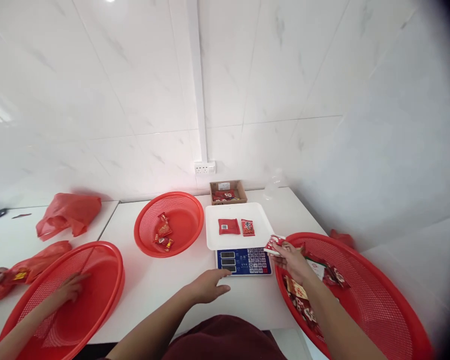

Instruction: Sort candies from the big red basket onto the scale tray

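Between the fingers of my right hand (294,262) is a red and white snack packet (275,243), held at the near right corner of the scale's white tray (215,241). Below that hand, the large red basket (382,290) holds several more packets. My left hand (209,286), empty with thumb and fingers apart, is just in front of the scale's blue keypad panel (243,261). Two packets lie flat on the tray: a plain red packet (228,226) with a white label and a red printed packet (248,228).
Behind the tray stands a cardboard box (243,192) of packets. A smaller red basket (191,220) at left contains a few wrapped pieces. Another person's hand (70,290) reaches into a red basket (114,260) at far left. Red plastic bags (69,215) lie near the wall.
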A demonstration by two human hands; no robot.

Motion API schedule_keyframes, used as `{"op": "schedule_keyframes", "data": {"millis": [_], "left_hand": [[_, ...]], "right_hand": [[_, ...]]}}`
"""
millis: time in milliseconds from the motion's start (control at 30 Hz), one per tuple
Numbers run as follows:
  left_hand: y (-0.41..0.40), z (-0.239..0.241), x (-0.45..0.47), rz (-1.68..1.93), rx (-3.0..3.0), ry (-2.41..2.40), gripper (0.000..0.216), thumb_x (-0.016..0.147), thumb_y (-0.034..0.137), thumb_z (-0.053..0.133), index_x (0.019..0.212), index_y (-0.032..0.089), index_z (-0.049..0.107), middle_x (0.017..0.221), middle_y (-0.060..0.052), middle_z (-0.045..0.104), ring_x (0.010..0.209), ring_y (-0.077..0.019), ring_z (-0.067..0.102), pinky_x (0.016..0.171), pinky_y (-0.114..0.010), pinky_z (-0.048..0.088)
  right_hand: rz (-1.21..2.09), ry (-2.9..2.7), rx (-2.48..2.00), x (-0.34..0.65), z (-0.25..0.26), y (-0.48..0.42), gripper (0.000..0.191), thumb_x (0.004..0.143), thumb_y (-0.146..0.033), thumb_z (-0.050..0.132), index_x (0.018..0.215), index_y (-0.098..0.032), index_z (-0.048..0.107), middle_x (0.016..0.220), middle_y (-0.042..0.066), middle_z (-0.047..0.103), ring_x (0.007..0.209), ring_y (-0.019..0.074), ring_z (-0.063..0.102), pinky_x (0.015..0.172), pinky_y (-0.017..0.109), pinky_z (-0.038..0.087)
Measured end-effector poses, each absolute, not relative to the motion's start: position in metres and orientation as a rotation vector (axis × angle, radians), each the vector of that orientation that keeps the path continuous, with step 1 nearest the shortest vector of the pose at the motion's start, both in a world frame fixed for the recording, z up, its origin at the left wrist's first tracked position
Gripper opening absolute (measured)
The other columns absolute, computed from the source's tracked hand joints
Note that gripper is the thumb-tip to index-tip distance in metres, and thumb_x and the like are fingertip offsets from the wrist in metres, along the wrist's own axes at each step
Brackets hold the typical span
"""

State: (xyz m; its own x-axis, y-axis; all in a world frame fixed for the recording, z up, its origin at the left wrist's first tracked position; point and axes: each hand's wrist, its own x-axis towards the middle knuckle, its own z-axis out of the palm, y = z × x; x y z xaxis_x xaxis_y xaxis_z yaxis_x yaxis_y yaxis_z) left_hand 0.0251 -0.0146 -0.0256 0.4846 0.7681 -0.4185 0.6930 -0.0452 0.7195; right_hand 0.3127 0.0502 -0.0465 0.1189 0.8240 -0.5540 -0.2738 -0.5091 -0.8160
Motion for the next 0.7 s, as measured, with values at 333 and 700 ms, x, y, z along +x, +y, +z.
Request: {"op": "schedule_keyframes", "data": {"millis": [333,700], "left_hand": [[-0.03,-0.016,-0.005,0.124,1.696,1.354,0.052,0.083,0.038,0.05,0.133,0.022,0.049,0.136,-0.006,0.053,0.119,-0.0232,0.052,0.101,-0.035,0.04],[-0.031,-0.019,-0.012,0.109,1.669,1.371,0.054,0.083,0.04,0.051,0.134,0.023,0.048,0.135,-0.006,0.053,0.117,-0.0234,0.054,0.1,-0.035,0.04]], "right_hand": [[1.542,-0.702,-1.568,0.251,-0.07,0.08,0.025,0.069,-0.027,0.068,0.09,-0.024,0.054,0.067,-0.002,0.071,0.062,0.0155,0.069,0.059,0.026,0.055],[1.345,-1.008,-1.509,0.253,-0.065,0.1,0.04,0.067,-0.032,0.064,0.106,-0.027,0.059,0.114,0.001,0.066,0.095,0.0172,0.065,0.077,0.028,0.053]]}}
